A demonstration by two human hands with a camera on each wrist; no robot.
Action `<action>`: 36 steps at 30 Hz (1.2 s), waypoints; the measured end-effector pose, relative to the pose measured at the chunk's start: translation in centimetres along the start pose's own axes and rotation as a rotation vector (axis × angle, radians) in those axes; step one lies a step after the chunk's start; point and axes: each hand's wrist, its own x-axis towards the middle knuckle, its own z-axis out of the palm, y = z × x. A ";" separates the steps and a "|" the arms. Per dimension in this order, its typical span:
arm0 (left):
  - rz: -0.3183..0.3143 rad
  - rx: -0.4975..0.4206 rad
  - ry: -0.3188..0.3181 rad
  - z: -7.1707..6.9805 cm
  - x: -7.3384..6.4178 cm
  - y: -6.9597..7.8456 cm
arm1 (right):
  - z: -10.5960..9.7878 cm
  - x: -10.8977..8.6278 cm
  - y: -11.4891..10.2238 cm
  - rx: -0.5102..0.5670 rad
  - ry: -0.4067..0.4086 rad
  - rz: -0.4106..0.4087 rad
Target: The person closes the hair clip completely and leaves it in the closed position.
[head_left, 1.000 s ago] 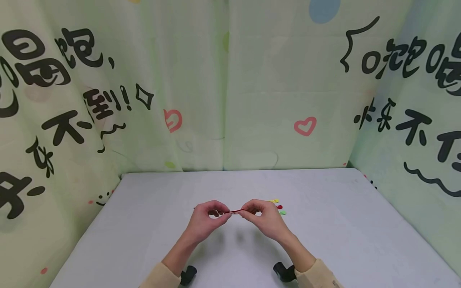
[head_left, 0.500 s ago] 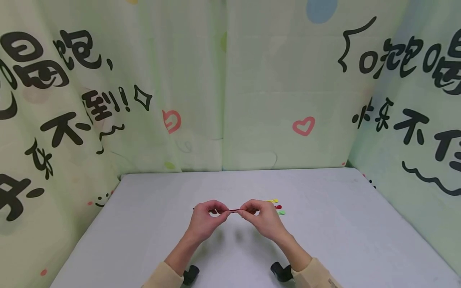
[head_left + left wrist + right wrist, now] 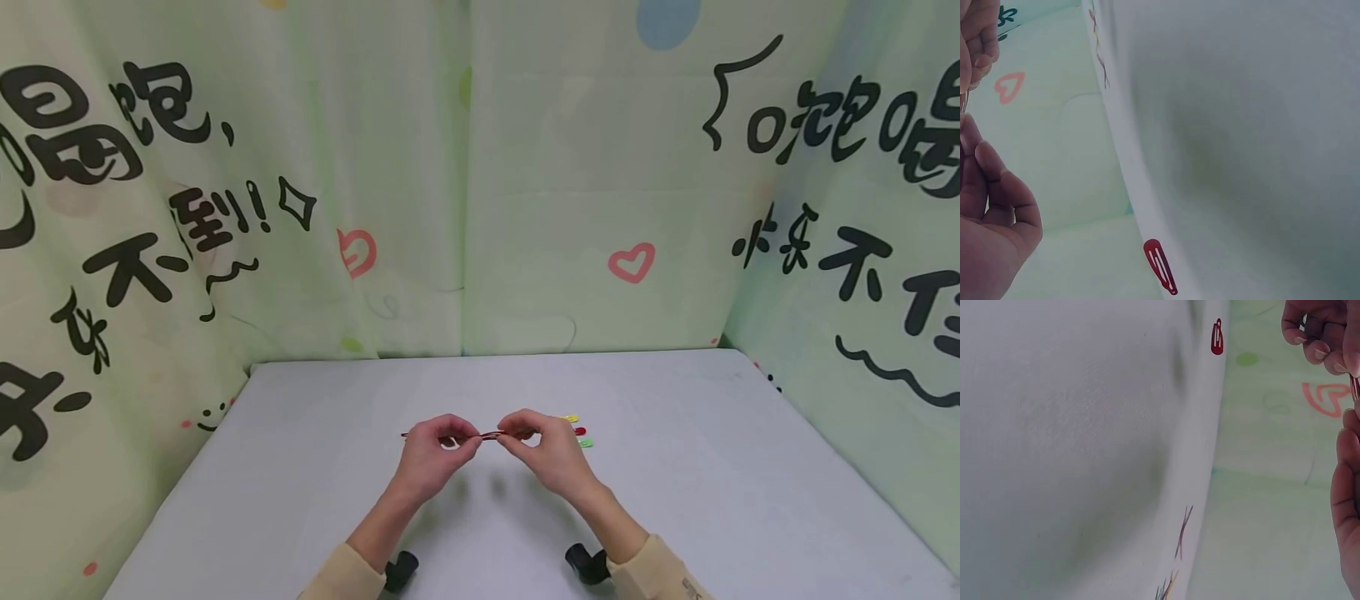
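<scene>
My left hand and right hand meet over the middle of the table, fingertips close together. Between them is a thin, slotted, dark red hair clip; each hand pinches one end between thumb and fingers, which cover much of it. In the right wrist view a short striped stretch of this clip shows at the right edge. Another red hair clip lies on the table beyond the left hand, nearly hidden in the head view. Behind the right hand lie a yellow clip, a red clip and a green clip.
The table wears a white cover. A pale green curtain with printed characters and hearts hangs along its back and sides. Black devices sit at both wrists, beside beige sleeves.
The right hand has risen slightly, and the held clip is tilted a little up toward it. Both hands keep their pinch. The clips on the table have stayed put.
</scene>
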 end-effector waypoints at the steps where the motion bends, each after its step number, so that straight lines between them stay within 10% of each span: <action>1: -0.003 -0.002 -0.001 0.0 0.0 0.0 | 0.0 0.1 0.1 -0.011 0.004 -0.035; 17: -0.012 -0.047 -0.022 0.1 0.0 -0.2 | 0.0 0.2 0.8 -0.180 0.052 -0.331; 36: 0.022 0.026 -0.018 -2.4 -0.1 -1.5 | -1.7 0.7 2.8 -0.125 0.055 -0.192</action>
